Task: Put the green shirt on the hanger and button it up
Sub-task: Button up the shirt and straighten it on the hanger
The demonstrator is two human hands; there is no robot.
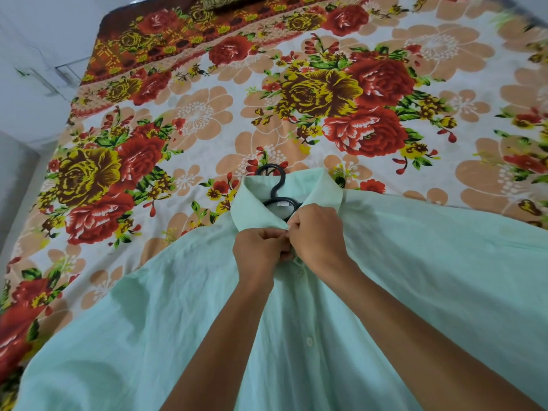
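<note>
Green shirt [415, 277] lies spread front-up on the bed, over a floral bedsheet [207, 114], its body running from the hands toward the camera and its collar [255, 209] just beyond the knuckles. Black plastic hanger [274, 185] sits inside the neck opening; its hook sticks out past the collar, away from the hands, resting on the sheet. A small white label shows at the inner neck, directly beyond the right hand.

Left hand [258, 250]: closed, fingers curled, pinching the left edge of the placket at the top, just under the collar. Right hand [317, 235]: closed likewise, thumb and fingers pinching the opposite edge. The two hands touch at the fingertips over the topmost button position; the button itself is hidden under the fingers.

Below the hands, toward the wrists, the placket lies closed, with a pale button [309, 341] visible between the forearms and another fainter one nearer the hands. Fabric is creased on both sides of the forearms.
</note>
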